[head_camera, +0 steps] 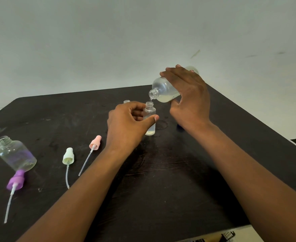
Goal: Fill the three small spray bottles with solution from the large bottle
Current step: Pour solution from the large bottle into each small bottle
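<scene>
Head view: the right hand (187, 95) has its grip wrapped round the tilted large bottle (163, 89), trickling solution into a small bottle (150, 117) upright on the dark desk (161, 180), pinched in the left hand (128, 124).

Large bottle (163, 88) tilted above small bottle (150, 117); spray caps (68, 156) left.

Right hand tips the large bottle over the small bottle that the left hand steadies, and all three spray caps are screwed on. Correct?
Not quite. In the head view the purple spray cap, green spray cap and pink spray cap lie loose on the table. The rest holds.
</scene>
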`<state>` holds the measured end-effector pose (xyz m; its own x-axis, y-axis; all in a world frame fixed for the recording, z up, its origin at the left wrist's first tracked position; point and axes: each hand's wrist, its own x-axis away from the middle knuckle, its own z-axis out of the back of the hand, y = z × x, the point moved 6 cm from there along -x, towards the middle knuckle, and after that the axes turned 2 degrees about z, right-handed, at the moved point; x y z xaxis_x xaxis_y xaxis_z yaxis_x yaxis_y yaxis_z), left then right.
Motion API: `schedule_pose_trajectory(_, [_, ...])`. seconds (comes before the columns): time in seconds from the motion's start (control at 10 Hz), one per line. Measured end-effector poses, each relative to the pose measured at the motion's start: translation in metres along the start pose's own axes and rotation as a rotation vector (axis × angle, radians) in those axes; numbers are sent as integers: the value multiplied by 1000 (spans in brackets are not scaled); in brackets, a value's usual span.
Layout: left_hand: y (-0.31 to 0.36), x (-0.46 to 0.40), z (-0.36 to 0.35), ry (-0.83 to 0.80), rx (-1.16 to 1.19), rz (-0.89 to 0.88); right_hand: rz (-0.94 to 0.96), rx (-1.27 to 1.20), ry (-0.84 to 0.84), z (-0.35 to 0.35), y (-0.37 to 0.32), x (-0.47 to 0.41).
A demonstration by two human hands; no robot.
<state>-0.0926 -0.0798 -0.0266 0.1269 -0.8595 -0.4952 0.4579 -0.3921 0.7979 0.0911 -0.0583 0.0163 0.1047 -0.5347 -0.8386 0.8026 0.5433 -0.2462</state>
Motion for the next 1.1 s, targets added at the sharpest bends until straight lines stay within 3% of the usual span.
schedule_pose_trajectory(1.1, [-2, -1, -1, 0, -7, 8, 6, 3, -1, 1, -1, 0])
